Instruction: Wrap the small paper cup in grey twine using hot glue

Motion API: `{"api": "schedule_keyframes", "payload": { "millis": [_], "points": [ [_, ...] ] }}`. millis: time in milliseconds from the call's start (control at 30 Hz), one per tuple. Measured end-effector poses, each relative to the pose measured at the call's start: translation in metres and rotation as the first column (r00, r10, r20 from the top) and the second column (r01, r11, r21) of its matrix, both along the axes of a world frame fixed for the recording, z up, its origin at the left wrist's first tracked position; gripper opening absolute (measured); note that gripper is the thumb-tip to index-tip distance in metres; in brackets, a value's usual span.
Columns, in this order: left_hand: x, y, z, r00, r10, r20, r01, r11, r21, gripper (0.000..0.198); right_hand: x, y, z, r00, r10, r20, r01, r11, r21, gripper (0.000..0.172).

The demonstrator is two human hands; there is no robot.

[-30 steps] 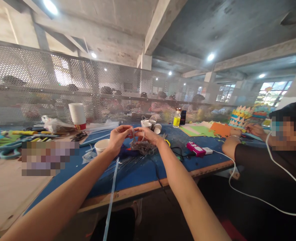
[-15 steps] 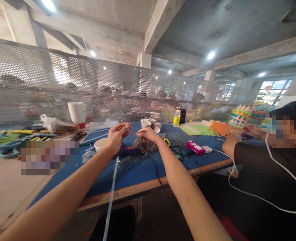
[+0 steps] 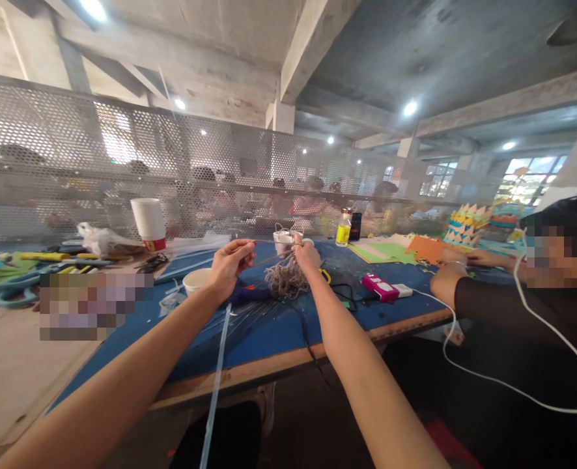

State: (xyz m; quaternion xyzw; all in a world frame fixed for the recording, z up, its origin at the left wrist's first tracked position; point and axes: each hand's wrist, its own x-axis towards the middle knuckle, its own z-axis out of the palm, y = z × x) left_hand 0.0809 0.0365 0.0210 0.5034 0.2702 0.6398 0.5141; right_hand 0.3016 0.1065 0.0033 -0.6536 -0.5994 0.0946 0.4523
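Note:
My left hand (image 3: 232,266) is closed in a pinch on a thin grey string, above the blue tabletop (image 3: 269,335). To its right, my right hand (image 3: 307,253) also pinches the string, which runs faintly across the gap between them. A tangled heap of grey string (image 3: 287,280) lies just below and left of my right hand. Paper cups (image 3: 283,243) with string looped over them stand behind that hand. Beside my left wrist is a white paper bowl (image 3: 197,280), partly hidden by it. A dark blue item (image 3: 252,293) lies under the hands; its kind is unclear.
A stack of paper cups (image 3: 148,221) and blue-handled scissors (image 3: 17,293) are at left. At right are a bottle with a yellow label (image 3: 344,229), a phone (image 3: 356,226), a pink box (image 3: 380,288) with a white cable, and coloured paper. A co-worker's arm (image 3: 447,280) rests on the table.
My right hand has moved right and slightly up, away from my left hand, drawing the string out between them. My left hand has barely moved. The co-worker's hands have shifted.

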Motion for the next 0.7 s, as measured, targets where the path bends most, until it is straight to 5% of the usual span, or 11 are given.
{"api": "schedule_keyframes", "payload": {
  "millis": [133, 367, 467, 533, 600, 700],
  "points": [
    [0.001, -0.004, 0.002, 0.997, -0.068, 0.029, 0.070, 0.996, -0.054, 0.028, -0.002, -0.003, -0.002, 0.995, 0.072, 0.063, -0.068, 0.996, -0.059, 0.019],
    [-0.001, -0.004, 0.002, 0.993, -0.114, 0.040, 0.117, 0.991, -0.062, 0.026, -0.012, -0.015, 0.002, 0.951, 0.278, 0.139, -0.272, 0.960, -0.061, 0.039],
    [-0.002, -0.002, 0.000, 0.991, -0.124, 0.046, 0.126, 0.990, -0.063, 0.024, -0.021, -0.018, 0.014, 0.897, 0.431, 0.096, -0.430, 0.902, -0.037, 0.053],
    [-0.002, -0.002, 0.001, 0.991, -0.124, 0.052, 0.127, 0.989, -0.070, 0.023, -0.027, -0.021, 0.019, 0.795, 0.599, -0.096, -0.596, 0.801, 0.062, 0.058],
    [-0.002, -0.003, 0.002, 0.990, -0.125, 0.058, 0.129, 0.989, -0.072, 0.021, -0.032, -0.024, 0.020, 0.607, 0.723, -0.329, -0.733, 0.670, 0.120, 0.055],
    [-0.002, -0.006, 0.004, 0.988, -0.128, 0.082, 0.135, 0.988, -0.080, 0.018, -0.040, -0.028, 0.015, 0.419, 0.771, -0.480, -0.872, 0.489, 0.025, 0.044]
  ]
}}
